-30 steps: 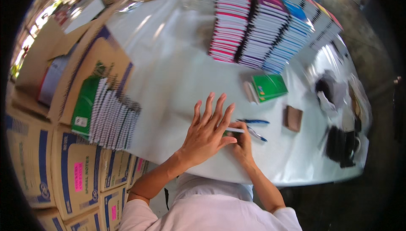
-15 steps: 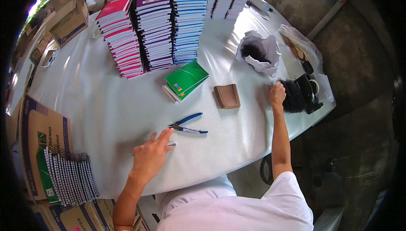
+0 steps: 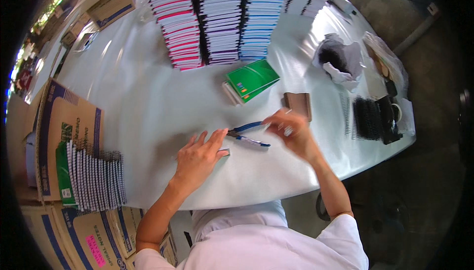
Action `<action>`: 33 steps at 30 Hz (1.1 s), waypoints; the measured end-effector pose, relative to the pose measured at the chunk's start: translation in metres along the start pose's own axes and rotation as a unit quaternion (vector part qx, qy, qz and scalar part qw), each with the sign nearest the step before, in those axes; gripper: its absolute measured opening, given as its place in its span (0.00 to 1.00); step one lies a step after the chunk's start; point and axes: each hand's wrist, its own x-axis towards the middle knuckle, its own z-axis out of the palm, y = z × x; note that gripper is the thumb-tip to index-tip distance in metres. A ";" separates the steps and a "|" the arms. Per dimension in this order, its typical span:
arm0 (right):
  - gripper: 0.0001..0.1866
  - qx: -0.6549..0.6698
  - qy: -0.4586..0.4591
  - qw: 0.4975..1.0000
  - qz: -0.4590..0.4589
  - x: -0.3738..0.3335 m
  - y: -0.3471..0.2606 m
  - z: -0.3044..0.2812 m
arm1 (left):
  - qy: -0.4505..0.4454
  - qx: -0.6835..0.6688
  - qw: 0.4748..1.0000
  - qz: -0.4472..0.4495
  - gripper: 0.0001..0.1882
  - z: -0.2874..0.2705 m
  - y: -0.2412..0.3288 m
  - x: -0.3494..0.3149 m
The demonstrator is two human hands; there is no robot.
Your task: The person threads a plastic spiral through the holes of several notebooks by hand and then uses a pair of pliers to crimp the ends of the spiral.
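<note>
My left hand (image 3: 199, 157) lies palm down near the table's front edge, fingers stretched out and apart. The end of a small grey object (image 3: 225, 152) shows by its thumb; the rest is hidden beneath the hand. The fingertips are close to the jaws of blue-handled pliers (image 3: 251, 140). My right hand (image 3: 292, 135) is over the table just right of the pliers' handles, its fingers bent and smeared by motion. Whether it holds anything I cannot make out. Behind it sits a brown curved block (image 3: 298, 104), partly covered. Two green spiral notebooks (image 3: 253, 80) lie stacked farther back.
Tall stacks of pink (image 3: 180, 33), purple (image 3: 220, 20) and blue notebooks (image 3: 259, 18) stand at the back. At right are a crumpled paper holder (image 3: 351, 55) of dark bits and black wire coils (image 3: 366, 118). Spiral-bound notebooks (image 3: 96, 181) and a carton (image 3: 74, 122) stand left.
My right hand has left the black coils and swung left toward the pliers. A separate strip of coil now shows beside the dark bundle. The whole view has shifted; my left hand remains near the pliers.
</note>
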 end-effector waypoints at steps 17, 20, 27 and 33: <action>0.07 0.087 -0.298 0.949 -0.050 0.036 -0.004 0.037 | -0.004 0.017 1.000 0.009 0.31 -0.001 -0.004 0.002; 0.08 0.040 -0.240 0.962 -0.128 0.029 -0.003 0.044 | -0.036 0.006 0.999 -0.013 0.32 -0.002 -0.002 0.003; 0.11 -0.059 -0.172 0.974 -0.134 0.018 -0.021 0.050 | -0.041 -0.004 0.999 -0.026 0.32 -0.005 0.000 0.002; 0.08 -0.042 -0.162 0.981 -0.099 0.005 -0.039 0.058 | -0.001 0.013 1.000 0.026 0.32 -0.002 0.008 0.005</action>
